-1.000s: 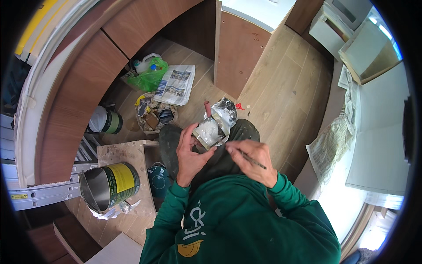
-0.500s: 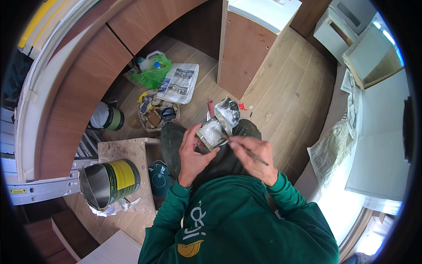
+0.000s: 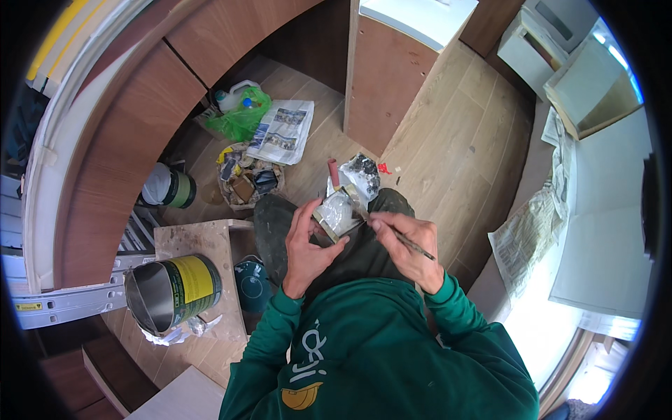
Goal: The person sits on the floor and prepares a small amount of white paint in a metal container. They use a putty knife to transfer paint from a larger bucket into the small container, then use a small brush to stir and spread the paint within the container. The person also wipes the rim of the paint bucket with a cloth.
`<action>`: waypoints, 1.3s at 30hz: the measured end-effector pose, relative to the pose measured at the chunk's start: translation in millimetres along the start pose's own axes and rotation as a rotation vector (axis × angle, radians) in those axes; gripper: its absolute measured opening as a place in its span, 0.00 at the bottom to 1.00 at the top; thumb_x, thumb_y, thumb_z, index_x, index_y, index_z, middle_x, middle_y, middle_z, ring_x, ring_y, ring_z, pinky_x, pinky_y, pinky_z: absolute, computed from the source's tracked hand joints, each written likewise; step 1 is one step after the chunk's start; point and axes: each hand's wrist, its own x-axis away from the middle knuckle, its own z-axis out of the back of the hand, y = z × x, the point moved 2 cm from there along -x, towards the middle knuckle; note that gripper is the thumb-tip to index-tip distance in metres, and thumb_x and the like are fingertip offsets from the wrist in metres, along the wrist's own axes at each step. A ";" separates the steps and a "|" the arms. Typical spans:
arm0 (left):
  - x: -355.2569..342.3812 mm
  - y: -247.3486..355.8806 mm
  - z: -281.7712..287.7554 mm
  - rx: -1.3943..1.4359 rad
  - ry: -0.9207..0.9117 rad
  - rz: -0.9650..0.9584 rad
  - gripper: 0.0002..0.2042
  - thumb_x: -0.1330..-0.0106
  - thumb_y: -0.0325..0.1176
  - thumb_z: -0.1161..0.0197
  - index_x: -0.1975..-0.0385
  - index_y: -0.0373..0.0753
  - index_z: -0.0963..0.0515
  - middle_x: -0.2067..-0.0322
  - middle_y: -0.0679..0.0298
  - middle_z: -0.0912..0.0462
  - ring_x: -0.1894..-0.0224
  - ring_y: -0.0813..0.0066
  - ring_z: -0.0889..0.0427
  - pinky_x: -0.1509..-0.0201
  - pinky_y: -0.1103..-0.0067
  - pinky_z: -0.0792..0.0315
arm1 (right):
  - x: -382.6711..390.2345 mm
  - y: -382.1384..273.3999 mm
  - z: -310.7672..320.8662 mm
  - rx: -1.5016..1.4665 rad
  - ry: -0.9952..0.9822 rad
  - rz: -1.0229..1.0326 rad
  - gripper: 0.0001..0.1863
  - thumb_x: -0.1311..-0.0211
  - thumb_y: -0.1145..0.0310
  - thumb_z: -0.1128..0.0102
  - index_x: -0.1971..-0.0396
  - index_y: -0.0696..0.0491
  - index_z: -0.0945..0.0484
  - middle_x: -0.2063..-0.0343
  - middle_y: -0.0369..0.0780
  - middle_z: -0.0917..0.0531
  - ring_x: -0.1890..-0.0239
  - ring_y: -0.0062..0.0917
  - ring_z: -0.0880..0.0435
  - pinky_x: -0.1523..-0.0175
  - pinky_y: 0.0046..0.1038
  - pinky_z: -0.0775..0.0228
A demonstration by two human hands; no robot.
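Cannot see the underside of the white-smeared flat piece (image 3: 337,212) at the frame's centre, nor the parts of the left hand (image 3: 308,250) lying behind. Cannot follow the thin tool (image 3: 423,250) through the right hand (image 3: 408,246); cannot tell the shape of the working end, too small. Can see the dark trousers (image 3: 397,211) only partly, beneath hands and green sweatshirt (image 3: 392,343), cut off by the lower edge. Cannot sort the small jumbled scraps (image 3: 246,185), upper left, nor see the white jug (image 3: 245,86) whole behind the green bag (image 3: 240,122). Cannot trace the ladder (image 3: 77,305), lower left, beyond the black rim or behind the large can (image 3: 197,285). Cannot identify the dark object (image 3: 649,206), far right.
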 end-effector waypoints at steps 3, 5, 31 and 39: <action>-1.1 -0.7 -3.0 -0.008 0.019 -0.030 0.41 0.57 0.22 0.19 0.37 0.35 0.28 0.43 0.57 0.25 0.62 0.74 0.18 0.58 0.78 0.20 | 0.9 -2.1 -5.4 0.018 -0.139 0.155 0.08 0.36 0.75 0.35 0.59 0.61 0.14 0.71 0.48 0.13 0.69 0.39 0.11 0.63 0.32 0.20; -1.1 -1.3 -2.5 -0.043 0.027 -0.032 0.41 0.57 0.23 0.19 0.37 0.35 0.28 0.43 0.57 0.24 0.64 0.74 0.18 0.59 0.78 0.21 | 3.5 -1.5 -5.7 -0.021 -0.162 0.153 0.08 0.36 0.75 0.36 0.60 0.61 0.14 0.69 0.49 0.13 0.68 0.40 0.11 0.62 0.33 0.19; -1.7 -2.6 -2.4 -0.104 0.061 0.002 0.40 0.57 0.24 0.19 0.38 0.34 0.27 0.45 0.55 0.23 0.67 0.73 0.19 0.61 0.78 0.21 | -3.1 7.6 -5.9 0.009 -0.072 0.118 0.08 0.36 0.74 0.35 0.59 0.60 0.15 0.73 0.48 0.14 0.73 0.37 0.12 0.66 0.32 0.21; -10.4 -13.2 10.1 0.041 -0.111 0.040 0.42 0.55 0.17 0.20 0.35 0.34 0.30 0.43 0.59 0.22 0.56 0.78 0.15 0.53 0.81 0.21 | -5.7 12.3 2.4 -0.140 -0.208 -0.080 0.10 0.36 0.73 0.35 0.58 0.60 0.14 0.73 0.47 0.13 0.73 0.26 0.12 0.64 0.27 0.21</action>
